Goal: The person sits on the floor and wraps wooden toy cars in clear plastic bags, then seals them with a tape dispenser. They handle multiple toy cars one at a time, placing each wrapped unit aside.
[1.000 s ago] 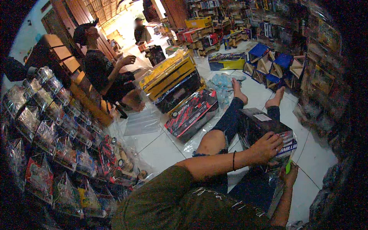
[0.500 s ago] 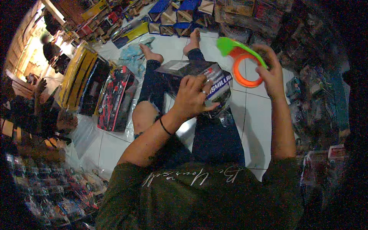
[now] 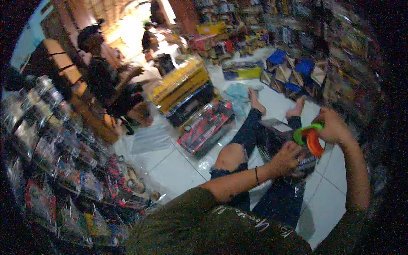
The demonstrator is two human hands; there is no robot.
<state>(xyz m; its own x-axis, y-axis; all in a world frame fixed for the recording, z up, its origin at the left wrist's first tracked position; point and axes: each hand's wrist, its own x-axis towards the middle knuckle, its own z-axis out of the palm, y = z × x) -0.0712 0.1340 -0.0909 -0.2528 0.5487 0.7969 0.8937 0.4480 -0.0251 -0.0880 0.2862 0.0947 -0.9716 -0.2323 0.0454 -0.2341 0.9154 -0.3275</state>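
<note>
Between my legs rests a dark box [image 3: 268,126] in shiny clear plastic wrap. My left hand [image 3: 285,160] lies over the box with its fingers curled against it; their tips are partly hidden. In my right hand [image 3: 336,126] is a green and orange tape dispenser [image 3: 315,144], held by its green frame. The dispenser is low over the box, its green end close to my left fingers. Whether a strip of tape runs between them is too blurred to tell.
Left of my legs stand a red and black boxed toy [image 3: 206,127] and yellow boxes [image 3: 180,85]. A light blue cloth [image 3: 238,95] lies by my foot. Blue cartons [image 3: 293,70] stand ahead. Wrapped packages [image 3: 63,157] fill the near left. A person [image 3: 100,68] sits at left, another [image 3: 151,40] farther back.
The view has swung left, showing more of the people and packages there. The tape dispenser has come down to the box beside my left hand, whose fingers have drawn in from spread.
</note>
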